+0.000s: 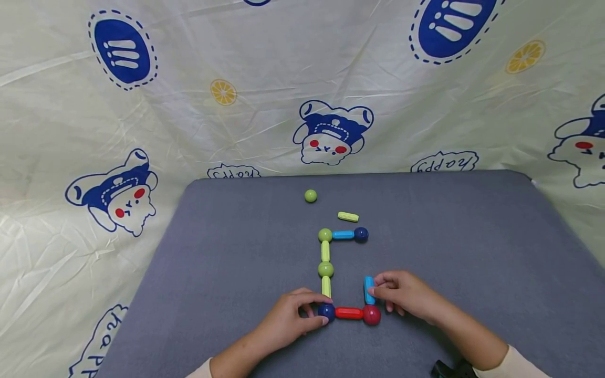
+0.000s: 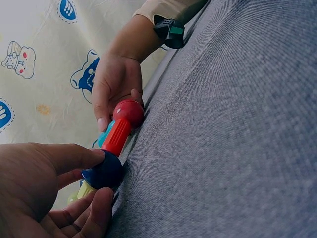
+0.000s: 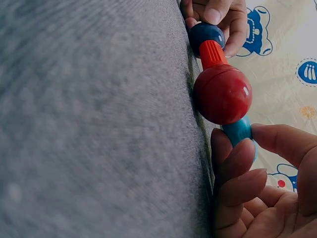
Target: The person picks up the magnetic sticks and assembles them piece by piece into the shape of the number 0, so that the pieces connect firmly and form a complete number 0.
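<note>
My left hand (image 1: 294, 318) grips a dark blue ball (image 2: 103, 171) between thumb and fingers at the near left corner of a chain of magnetic rods and balls. From that ball a red rod (image 1: 349, 313) runs right to a red ball (image 1: 372, 315). A light blue rod (image 1: 369, 290) stands off the red ball toward the far side, and my right hand (image 1: 402, 294) pinches it. Away from the left hand run a yellow-green rod (image 1: 326, 286), a green ball (image 1: 325, 269), another yellow-green rod (image 1: 325, 251) and a second green ball (image 1: 325, 235).
At the chain's far end, a blue rod (image 1: 343, 235) leads right to a dark blue ball (image 1: 361, 234). Beyond it lie a loose yellow-green rod (image 1: 348, 216) and a loose green ball (image 1: 310, 196). The grey table (image 1: 236, 236) meets a printed cloth (image 1: 264, 136) at the back.
</note>
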{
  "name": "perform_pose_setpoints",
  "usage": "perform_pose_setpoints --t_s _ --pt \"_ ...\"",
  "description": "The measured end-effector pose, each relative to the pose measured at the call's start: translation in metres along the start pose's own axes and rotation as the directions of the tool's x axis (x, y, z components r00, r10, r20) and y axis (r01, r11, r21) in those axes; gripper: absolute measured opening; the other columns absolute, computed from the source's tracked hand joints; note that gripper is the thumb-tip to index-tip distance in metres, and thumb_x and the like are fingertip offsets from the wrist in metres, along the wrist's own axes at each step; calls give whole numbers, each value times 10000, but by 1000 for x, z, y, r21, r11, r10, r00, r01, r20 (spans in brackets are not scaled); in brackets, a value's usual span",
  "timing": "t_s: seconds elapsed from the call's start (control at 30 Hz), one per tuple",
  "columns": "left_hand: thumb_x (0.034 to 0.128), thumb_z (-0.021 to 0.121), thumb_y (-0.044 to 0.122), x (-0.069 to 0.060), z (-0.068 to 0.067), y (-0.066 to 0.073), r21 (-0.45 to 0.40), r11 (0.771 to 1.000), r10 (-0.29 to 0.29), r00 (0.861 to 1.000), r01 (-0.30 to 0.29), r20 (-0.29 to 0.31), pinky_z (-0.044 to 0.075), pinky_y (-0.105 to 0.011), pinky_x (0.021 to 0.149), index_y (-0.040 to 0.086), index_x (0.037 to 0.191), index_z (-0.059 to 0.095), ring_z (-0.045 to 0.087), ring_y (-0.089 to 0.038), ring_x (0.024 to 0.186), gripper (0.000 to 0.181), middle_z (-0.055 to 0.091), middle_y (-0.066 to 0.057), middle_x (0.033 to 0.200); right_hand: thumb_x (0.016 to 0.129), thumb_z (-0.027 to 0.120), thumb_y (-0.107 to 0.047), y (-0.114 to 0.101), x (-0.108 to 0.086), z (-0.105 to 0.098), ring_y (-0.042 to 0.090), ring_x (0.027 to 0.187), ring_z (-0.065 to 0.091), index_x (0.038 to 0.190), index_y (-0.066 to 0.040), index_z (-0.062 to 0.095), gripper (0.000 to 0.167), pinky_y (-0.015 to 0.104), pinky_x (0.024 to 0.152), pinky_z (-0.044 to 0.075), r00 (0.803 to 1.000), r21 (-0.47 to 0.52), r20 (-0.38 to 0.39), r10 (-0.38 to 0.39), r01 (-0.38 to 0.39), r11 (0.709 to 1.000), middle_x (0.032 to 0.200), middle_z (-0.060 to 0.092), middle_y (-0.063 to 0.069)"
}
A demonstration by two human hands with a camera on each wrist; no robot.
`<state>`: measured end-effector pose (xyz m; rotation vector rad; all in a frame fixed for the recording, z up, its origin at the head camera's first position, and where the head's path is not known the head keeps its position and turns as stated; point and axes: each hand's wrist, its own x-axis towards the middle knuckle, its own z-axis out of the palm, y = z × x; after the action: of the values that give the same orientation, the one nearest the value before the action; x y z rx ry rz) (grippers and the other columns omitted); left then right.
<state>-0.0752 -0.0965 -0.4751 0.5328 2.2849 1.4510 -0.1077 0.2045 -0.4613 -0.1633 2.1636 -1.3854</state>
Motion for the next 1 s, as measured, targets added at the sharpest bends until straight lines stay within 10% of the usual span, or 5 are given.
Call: perform_pose_setpoints --t_s 0.63,1.0 --pt "872 815 264 0 0 1 64 998 27 999 -24 -32 502 -182 673 264 1175 751 568 -11 766 310 643 41 1066 984 670 -259 5 2 3 139 627 619 1223 100 603 437 310 544 562 1000 65 -12 -12 13 998 839 716 61" --pt "900 780 202 4 -10 6 8 996 87 979 -87 -185 512 -211 624 218 1230 729 562 -39 760 334 658 -40 1054 986 671 -275 7 2 4 152 638 627 1235 99 598 455 320 565 573 1000 71 -12 1 0 998 829 710 48"
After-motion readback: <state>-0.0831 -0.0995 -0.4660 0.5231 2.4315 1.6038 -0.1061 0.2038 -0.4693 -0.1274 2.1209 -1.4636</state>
